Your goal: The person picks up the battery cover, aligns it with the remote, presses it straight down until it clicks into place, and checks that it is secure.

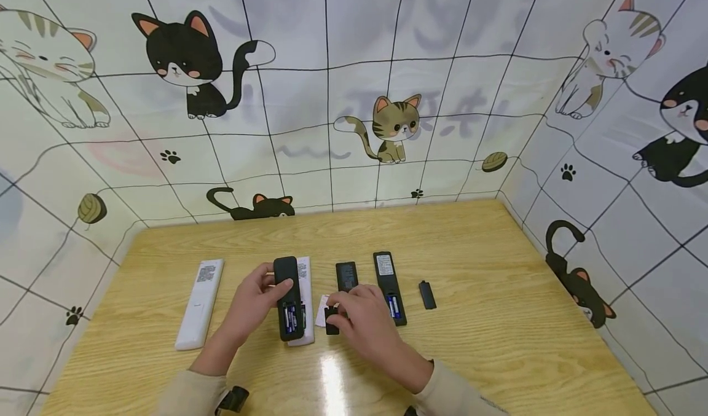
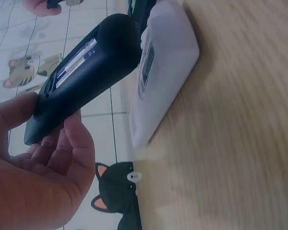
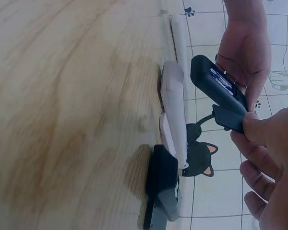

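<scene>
My left hand (image 1: 253, 302) holds a black remote control (image 1: 286, 273) back side up, thumb across its back. Its battery compartment is uncovered, and batteries (image 1: 291, 321) lie inside. In the left wrist view this remote (image 2: 86, 91) is tilted above the table. My right hand (image 1: 367, 321) pinches a small black battery cover (image 1: 332, 325) between thumb and fingers. The right wrist view has that cover (image 3: 228, 118) close beside the held remote (image 3: 213, 84). Partly hidden under the held remote in the head view, a white remote (image 1: 305, 281) lies on the table.
Another white remote (image 1: 199, 305) lies at the left. A white cover (image 1: 322, 311) and a black remote (image 1: 346, 273) sit behind my right hand. Further right are a black remote (image 1: 385, 265) with blue batteries showing and a loose black cover (image 1: 427, 295). Cat-print cloth walls enclose the wooden table (image 1: 498, 317).
</scene>
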The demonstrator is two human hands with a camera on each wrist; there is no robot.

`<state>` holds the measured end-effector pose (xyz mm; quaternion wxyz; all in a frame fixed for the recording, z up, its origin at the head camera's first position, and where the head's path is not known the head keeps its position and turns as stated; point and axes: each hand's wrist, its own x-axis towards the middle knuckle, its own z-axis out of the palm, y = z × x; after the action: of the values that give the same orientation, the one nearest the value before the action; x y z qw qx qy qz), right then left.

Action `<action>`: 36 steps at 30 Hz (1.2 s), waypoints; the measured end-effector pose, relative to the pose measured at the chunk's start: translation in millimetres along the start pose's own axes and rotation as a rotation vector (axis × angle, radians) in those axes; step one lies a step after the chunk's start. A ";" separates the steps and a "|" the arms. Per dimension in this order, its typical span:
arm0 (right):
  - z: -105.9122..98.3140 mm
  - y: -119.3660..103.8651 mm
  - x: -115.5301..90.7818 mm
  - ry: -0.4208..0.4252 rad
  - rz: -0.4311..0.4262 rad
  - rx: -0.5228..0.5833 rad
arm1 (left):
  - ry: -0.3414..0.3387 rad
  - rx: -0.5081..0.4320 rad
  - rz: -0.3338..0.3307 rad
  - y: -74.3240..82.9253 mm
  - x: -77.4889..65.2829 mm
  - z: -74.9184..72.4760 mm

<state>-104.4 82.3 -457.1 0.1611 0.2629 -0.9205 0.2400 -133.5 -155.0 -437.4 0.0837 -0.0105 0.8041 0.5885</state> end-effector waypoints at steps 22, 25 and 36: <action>-16.5 39.9 -29.8 -0.006 -0.085 0.086 | -0.137 -0.037 0.060 -5.9 3.1 62.5; -16.2 42.3 -32.8 0.000 -0.087 0.095 | -0.151 -0.038 0.078 -5.8 2.6 67.9; -13.2 45.9 -37.6 0.036 -0.100 0.121 | -0.186 -0.016 0.125 -11.0 6.7 78.6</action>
<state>-97.5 138.9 -478.4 0.1735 0.3135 -0.8869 0.2916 -129.2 -83.3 -471.8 0.1211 0.0939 0.7870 0.5976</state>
